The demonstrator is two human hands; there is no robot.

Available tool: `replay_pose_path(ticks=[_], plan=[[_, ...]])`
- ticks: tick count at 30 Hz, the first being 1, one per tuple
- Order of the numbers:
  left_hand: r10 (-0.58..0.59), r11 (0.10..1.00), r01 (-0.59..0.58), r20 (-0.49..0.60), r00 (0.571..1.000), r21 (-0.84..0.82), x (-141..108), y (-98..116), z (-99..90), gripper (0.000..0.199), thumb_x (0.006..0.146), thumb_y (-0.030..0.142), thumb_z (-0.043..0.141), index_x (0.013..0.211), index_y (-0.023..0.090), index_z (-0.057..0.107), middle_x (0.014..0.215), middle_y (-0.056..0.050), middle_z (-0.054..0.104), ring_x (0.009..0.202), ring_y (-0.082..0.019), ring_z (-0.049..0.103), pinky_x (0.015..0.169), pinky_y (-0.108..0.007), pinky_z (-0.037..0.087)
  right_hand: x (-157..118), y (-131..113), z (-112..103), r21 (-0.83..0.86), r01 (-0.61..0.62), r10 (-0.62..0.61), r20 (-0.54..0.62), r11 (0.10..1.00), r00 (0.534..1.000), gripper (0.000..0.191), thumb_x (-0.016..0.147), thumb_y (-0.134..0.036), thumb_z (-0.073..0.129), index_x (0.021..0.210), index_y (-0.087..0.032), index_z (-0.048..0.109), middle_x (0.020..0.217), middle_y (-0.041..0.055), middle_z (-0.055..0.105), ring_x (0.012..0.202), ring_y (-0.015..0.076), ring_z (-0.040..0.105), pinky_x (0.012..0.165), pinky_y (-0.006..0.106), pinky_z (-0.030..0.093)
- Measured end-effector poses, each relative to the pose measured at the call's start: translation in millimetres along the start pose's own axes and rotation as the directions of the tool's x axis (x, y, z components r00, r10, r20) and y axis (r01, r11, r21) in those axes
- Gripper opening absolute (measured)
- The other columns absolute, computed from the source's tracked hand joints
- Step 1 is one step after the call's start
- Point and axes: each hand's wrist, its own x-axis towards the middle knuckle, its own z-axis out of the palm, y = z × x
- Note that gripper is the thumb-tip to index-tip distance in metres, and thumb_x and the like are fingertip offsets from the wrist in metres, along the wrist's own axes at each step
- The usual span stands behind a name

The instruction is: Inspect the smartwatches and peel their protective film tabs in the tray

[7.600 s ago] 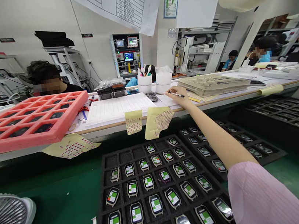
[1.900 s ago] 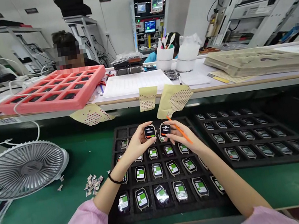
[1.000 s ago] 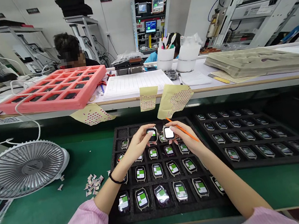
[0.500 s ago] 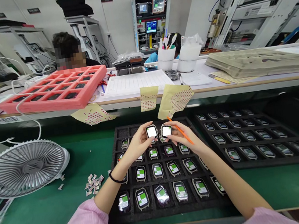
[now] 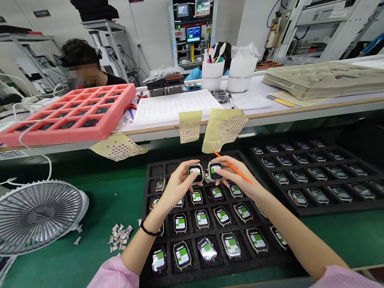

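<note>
My left hand (image 5: 182, 179) is closed around a square smartwatch body (image 5: 195, 174), thumb on its lit screen. In my right hand (image 5: 234, 174) is a second smartwatch body (image 5: 216, 171), also with the thumb against its screen. An orange stick (image 5: 234, 167), perhaps a pen or pick, is tucked between the right fingers. Both watches are held side by side, slightly apart, over a black foam tray (image 5: 196, 274). Several watch bodies lie in the tray's compartments, most with green and white screens, such as the watch in the front row (image 5: 231, 245). My forearms cover some compartments.
A second black foam tray (image 5: 358, 205) of watches lies right. Left are a grey fan (image 5: 32, 217) and small scattered pieces (image 5: 120, 236) on the green mat. A shelf edge (image 5: 162, 134) with hanging yellow sticker sheets (image 5: 224, 127) and a pink foam tray (image 5: 104, 129) crosses behind. A co-worker (image 5: 82, 64) sits beyond.
Both watch screens went from plain white to a green and white picture. The two watches have moved slightly apart. The co-worker's head has shifted a little left.
</note>
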Motion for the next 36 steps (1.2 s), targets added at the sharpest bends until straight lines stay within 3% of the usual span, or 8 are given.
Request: replay_pose_path(ticks=[4, 12, 20, 25, 32, 36], plan=[[0.005, 1.0, -0.005, 0.003, 1.0, 0.007, 0.2, -0.6, 0.4, 0.042, 0.085, 0.038, 0.058, 0.121, 0.017, 0.053, 0.112, -0.01, 0.063, 0.069, -0.013, 0.065, 0.049, -0.019, 0.044, 0.3, 2.0, -0.3, -0.013, 0.003, -0.004, -0.01, 1.0, 1.0, 0.03, 0.079, -0.038, 0.069, 0.101, -0.021, 0.06, 0.084, 0.0024, 0.063, 0.055, 0.0143, 0.064, 0.04, 0.023, 0.04], [-0.049, 0.999, 0.049, -0.018, 0.999, 0.016, -0.1, 5.0, -0.1, 0.033, 0.09, 0.039, 0.048, 0.112, 0.017, 0.061, 0.088, -0.005, 0.067, 0.061, -0.013, 0.064, 0.049, -0.021, 0.045, 0.0, 2.7, -0.9, -0.014, -0.021, 0.021, -0.033, 1.0, 0.999, 0.024, 0.087, -0.041, 0.059, 0.099, -0.02, 0.063, 0.067, -0.0002, 0.06, 0.052, 0.0154, 0.062, 0.039, 0.024, 0.039], [0.002, 1.0, -0.002, 0.014, 1.0, -0.03, 1.7, -2.9, -0.1, 0.053, 0.083, 0.029, 0.06, 0.133, 0.021, 0.044, 0.12, -0.011, 0.057, 0.088, -0.017, 0.062, 0.053, -0.019, 0.05, 2.9, 10.1, -3.2, -0.021, 0.035, -0.033, 0.074, 0.999, 0.997, 0.037, 0.08, -0.036, 0.067, 0.112, -0.023, 0.054, 0.104, 0.007, 0.062, 0.071, 0.0175, 0.067, 0.041, 0.022, 0.044], [-0.031, 1.0, 0.03, -0.021, 0.999, -0.008, 0.3, 1.2, 0.5, 0.05, 0.082, 0.03, 0.061, 0.128, 0.018, 0.048, 0.115, -0.012, 0.06, 0.08, -0.016, 0.064, 0.05, -0.018, 0.047, 2.2, 8.1, -1.8, -0.033, 0.02, -0.019, 0.043, 0.999, 0.999, 0.036, 0.077, -0.034, 0.071, 0.107, -0.022, 0.056, 0.09, 0.0034, 0.061, 0.064, 0.0166, 0.067, 0.039, 0.021, 0.042], [-0.056, 0.998, 0.057, -0.041, 0.998, 0.007, -1.6, 8.5, -0.1, 0.031, 0.086, 0.038, 0.055, 0.109, 0.017, 0.061, 0.086, -0.005, 0.066, 0.057, -0.012, 0.063, 0.04, -0.017, 0.039, 0.3, 4.9, -3.0, -0.032, -0.055, 0.052, -0.085, 0.998, 0.995, 0.025, 0.081, -0.043, 0.065, 0.092, -0.02, 0.064, 0.069, 0.0005, 0.06, 0.047, 0.014, 0.06, 0.033, 0.022, 0.034], [-0.081, 0.996, 0.082, -0.038, 0.996, 0.035, -1.8, 9.0, 0.6, 0.029, 0.085, 0.041, 0.057, 0.1, 0.016, 0.063, 0.081, -0.004, 0.067, 0.052, -0.011, 0.061, 0.039, -0.017, 0.037, 0.6, 5.0, -3.1, -0.037, -0.081, 0.077, -0.116, 0.996, 0.99, 0.024, 0.079, -0.044, 0.068, 0.087, -0.021, 0.064, 0.063, -0.0017, 0.057, 0.039, 0.0108, 0.052, 0.032, 0.022, 0.032]])
